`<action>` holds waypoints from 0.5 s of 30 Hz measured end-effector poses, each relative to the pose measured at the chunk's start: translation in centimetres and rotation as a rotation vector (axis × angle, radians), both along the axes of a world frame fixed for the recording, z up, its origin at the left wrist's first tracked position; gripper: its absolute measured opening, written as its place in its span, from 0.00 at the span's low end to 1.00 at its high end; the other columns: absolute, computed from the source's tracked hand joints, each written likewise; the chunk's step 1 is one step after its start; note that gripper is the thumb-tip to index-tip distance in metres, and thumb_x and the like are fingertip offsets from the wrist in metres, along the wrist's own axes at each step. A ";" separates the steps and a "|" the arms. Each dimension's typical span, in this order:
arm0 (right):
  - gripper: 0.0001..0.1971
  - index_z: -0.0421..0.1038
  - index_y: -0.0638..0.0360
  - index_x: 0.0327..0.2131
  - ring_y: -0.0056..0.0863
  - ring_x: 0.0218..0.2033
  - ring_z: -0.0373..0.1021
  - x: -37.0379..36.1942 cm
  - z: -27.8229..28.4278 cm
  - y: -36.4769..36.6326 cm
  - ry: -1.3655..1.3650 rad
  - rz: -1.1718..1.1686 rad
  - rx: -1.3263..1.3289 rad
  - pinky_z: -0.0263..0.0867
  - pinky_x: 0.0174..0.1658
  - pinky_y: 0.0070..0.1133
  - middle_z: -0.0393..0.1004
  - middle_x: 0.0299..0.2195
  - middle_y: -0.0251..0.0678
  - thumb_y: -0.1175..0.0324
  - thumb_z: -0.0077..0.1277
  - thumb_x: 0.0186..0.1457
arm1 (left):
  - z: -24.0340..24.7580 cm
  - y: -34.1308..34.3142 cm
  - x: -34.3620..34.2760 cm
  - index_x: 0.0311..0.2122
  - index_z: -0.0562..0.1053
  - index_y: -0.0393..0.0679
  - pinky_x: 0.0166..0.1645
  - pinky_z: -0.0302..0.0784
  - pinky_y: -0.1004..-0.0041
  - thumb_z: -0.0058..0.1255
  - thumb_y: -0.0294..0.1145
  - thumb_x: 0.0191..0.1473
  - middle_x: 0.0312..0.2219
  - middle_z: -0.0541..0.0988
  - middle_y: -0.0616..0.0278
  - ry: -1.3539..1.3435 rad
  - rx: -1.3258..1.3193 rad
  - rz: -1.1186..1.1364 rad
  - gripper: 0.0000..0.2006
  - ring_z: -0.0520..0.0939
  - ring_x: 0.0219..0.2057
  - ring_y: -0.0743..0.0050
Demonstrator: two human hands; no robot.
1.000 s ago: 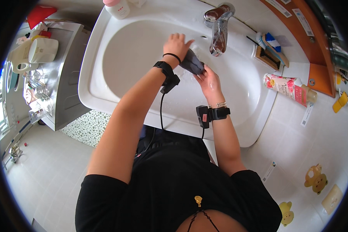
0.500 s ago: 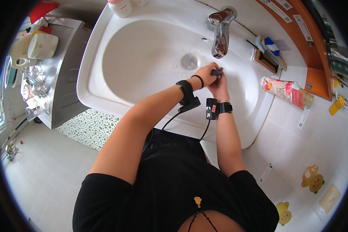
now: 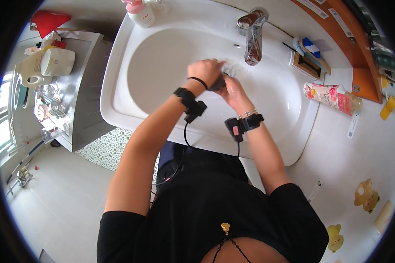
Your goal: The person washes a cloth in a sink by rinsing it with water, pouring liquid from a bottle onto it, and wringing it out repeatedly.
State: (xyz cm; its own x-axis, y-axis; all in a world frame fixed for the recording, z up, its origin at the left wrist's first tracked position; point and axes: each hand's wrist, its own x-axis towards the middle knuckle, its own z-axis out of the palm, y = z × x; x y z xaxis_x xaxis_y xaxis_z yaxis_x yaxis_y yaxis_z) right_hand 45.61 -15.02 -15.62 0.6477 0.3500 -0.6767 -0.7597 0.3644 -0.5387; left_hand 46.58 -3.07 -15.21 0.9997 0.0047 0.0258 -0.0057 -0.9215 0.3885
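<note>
Both hands are together over the white sink (image 3: 153, 61), left of and below the tap's spout. A small dark grey, cloth-like piece (image 3: 217, 83) is bunched between them; its exact kind I cannot make out. My left hand (image 3: 205, 70) is closed over its upper left side, slightly blurred by motion. From the lower right, my right hand (image 3: 235, 93) grips it with curled fingers, partly hidden behind the piece. Water glints around the fingers below the chrome tap (image 3: 253, 41). The drain is covered by my hands.
A white pump bottle (image 3: 141, 15) stands on the sink's far left corner. Brushes (image 3: 308, 61) and a pink floral bottle (image 3: 331, 97) lie on the right. A metal counter (image 3: 85, 57) with jugs and glassware is at the left. Cables hang from both wrist devices.
Both hands have shifted left and slightly away from me with the grey piece, the left hand now higher over it. The view has shifted a little. The drain has become hidden.
</note>
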 end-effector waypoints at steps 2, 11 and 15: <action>0.13 0.67 0.64 0.33 0.26 0.35 0.66 1.2 -0.5 -0.5 -0.287 0.290 -0.353 0.62 0.41 0.26 0.70 0.30 0.34 0.65 0.36 0.51 | 1.5 2.8 0.5 0.20 0.70 0.45 0.26 0.69 0.66 0.36 0.54 0.47 0.17 0.74 0.57 0.140 -0.024 0.113 0.22 0.75 0.21 0.57; 0.10 0.71 0.48 0.28 0.26 0.42 0.57 2.5 -8.5 -3.4 -1.158 0.735 -1.452 0.56 0.40 0.31 0.64 0.34 0.30 0.66 0.38 0.45 | 10.2 13.5 -0.3 0.17 0.68 0.37 0.24 0.66 0.74 0.45 0.51 0.44 0.11 0.68 0.60 0.310 -0.427 0.241 0.23 0.70 0.15 0.76; 0.10 0.70 0.48 0.28 0.27 0.41 0.58 2.5 -8.0 -2.8 -1.136 0.783 -1.350 0.55 0.41 0.31 0.65 0.35 0.28 0.67 0.37 0.46 | 8.6 14.5 -4.1 0.18 0.67 0.34 0.21 0.63 0.78 0.48 0.48 0.44 0.10 0.66 0.62 0.179 -0.613 0.308 0.22 0.66 0.15 0.81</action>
